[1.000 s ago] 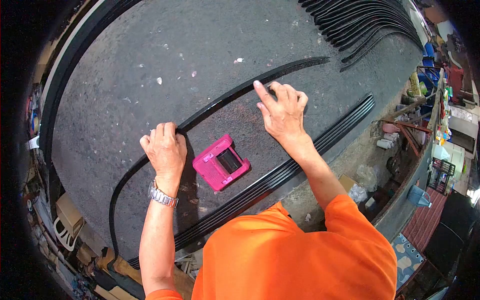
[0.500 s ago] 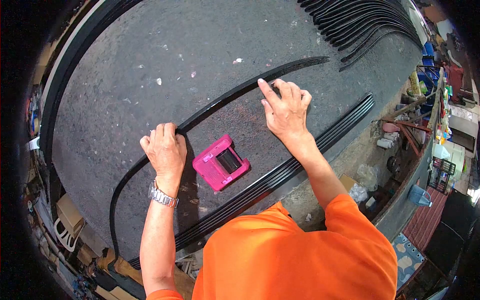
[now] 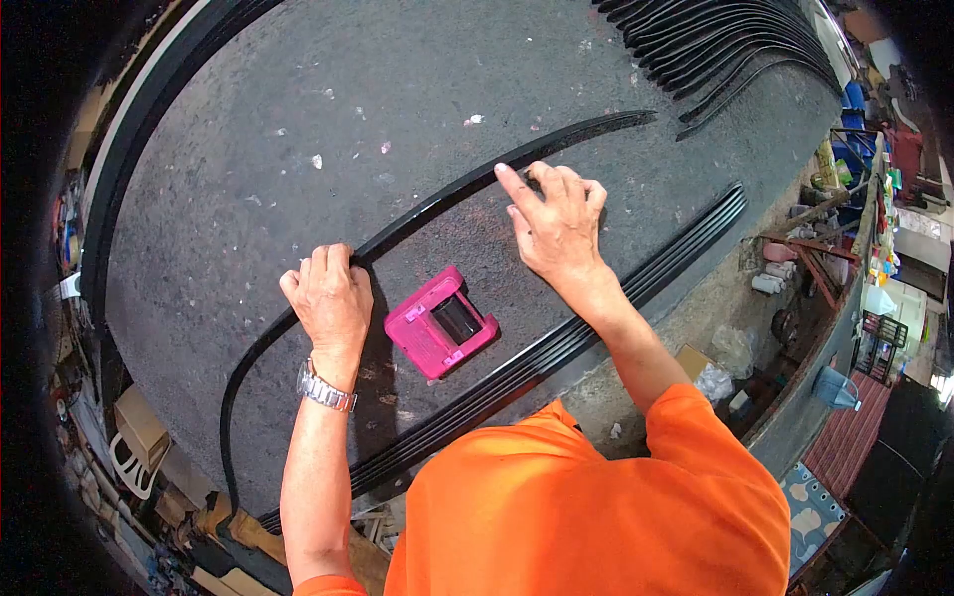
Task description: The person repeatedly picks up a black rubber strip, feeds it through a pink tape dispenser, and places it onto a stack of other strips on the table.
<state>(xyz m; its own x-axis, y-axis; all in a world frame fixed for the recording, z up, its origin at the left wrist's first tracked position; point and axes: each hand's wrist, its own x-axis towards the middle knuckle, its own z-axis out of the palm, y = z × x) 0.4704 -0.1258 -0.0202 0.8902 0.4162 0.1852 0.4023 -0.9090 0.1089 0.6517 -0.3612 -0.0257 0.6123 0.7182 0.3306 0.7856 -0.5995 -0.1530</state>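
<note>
A long, curved black strip [image 3: 427, 209] runs over the dark worktop and bends down at its left end. The fingers of my left hand [image 3: 333, 298] are closed over it, left of the middle; a metal watch is on that wrist. Farther along, my right hand [image 3: 564, 221] rests with its index finger stretched out to the strip's edge and the other fingers loosely bent apart. Between the hands lies a pink plastic frame [image 3: 412, 333] with a dark opening. Nearer my body, several straight black strips [image 3: 537, 360] lie side by side.
Many curved black strips [image 3: 725, 50] are lined up at the top right of the dark worktop [image 3: 268, 89]. A thick black band [image 3: 109, 189] follows its left edge. Beyond the right edge are a blue water jug [image 3: 836, 388], a black crate [image 3: 878, 346] and clutter.
My right hand has slid a little left along the strip, its index finger still stretched out. My left hand stays in the same place on the strip.
</note>
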